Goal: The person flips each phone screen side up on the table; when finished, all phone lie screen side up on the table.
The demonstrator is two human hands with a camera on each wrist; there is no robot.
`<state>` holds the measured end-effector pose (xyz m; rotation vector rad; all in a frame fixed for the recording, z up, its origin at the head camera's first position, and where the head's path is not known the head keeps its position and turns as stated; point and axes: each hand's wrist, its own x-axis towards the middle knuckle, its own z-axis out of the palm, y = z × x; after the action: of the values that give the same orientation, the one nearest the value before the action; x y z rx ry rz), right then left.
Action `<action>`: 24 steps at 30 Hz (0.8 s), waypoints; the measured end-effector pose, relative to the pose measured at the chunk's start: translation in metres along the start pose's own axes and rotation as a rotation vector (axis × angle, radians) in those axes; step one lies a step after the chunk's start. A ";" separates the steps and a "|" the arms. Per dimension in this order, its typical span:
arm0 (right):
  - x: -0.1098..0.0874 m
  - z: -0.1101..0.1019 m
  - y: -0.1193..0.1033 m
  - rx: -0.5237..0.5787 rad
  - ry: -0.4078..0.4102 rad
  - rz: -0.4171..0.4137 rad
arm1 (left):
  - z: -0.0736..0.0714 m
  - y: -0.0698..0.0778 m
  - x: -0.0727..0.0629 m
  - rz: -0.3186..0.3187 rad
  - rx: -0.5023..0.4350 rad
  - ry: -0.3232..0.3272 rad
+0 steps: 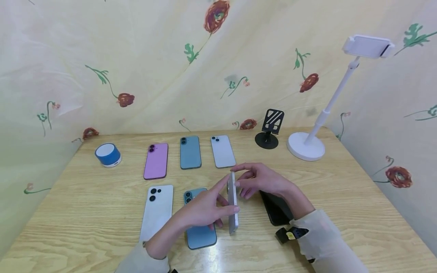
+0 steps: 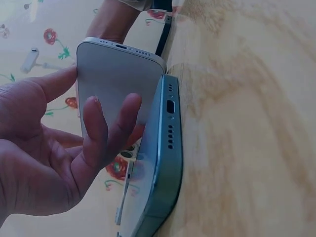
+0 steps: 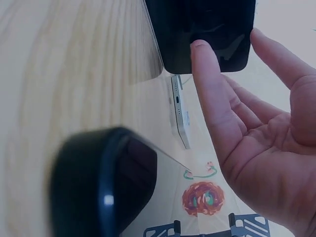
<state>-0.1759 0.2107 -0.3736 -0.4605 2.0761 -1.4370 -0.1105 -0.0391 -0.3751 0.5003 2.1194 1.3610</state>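
Note:
A silver-edged smartphone point(image 1: 233, 223) is up on its side between both hands, its pale back point(image 2: 118, 69) towards the left hand and its dark screen point(image 3: 217, 24) towards the right. My left hand point(image 1: 203, 208) grips it, thumb over the near part and index finger stretched to the far end. My right hand point(image 1: 264, 181) pinches its far upper part; one finger lies before the screen. Below the left hand lies a blue smartphone point(image 1: 201, 237), partly covered. Under the right wrist is a black smartphone point(image 1: 274, 208). Whether the held phone touches the table cannot be told.
A white smartphone point(image 1: 158, 208) lies at left. Pink point(image 1: 156, 161), blue-grey point(image 1: 190, 151) and white point(image 1: 223, 151) smartphones lie behind. A blue-and-white cylinder point(image 1: 108, 154) stands back left. A black phone stand point(image 1: 267, 140) and a tall white phone stand point(image 1: 306, 146) are back right, near the floral cloth.

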 end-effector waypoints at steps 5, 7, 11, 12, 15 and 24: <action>0.000 0.001 0.002 -0.003 -0.048 0.003 | -0.002 0.000 0.000 0.008 -0.011 -0.016; 0.000 0.002 0.003 0.000 -0.065 0.005 | -0.002 0.000 -0.001 0.009 -0.018 -0.021; 0.000 0.003 0.005 -0.002 -0.081 0.011 | -0.002 0.001 -0.001 0.011 -0.024 -0.025; 0.000 0.003 0.006 -0.004 -0.085 0.014 | -0.002 0.001 -0.001 0.012 -0.025 -0.025; 0.001 0.005 0.006 -0.016 -0.087 0.026 | -0.002 0.002 -0.001 0.012 -0.030 -0.027; 0.001 0.008 0.005 -0.046 -0.073 0.047 | -0.001 0.002 -0.002 -0.001 -0.052 -0.023</action>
<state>-0.1713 0.2064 -0.3801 -0.4726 2.0518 -1.3286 -0.1094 -0.0400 -0.3724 0.4920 2.0599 1.3994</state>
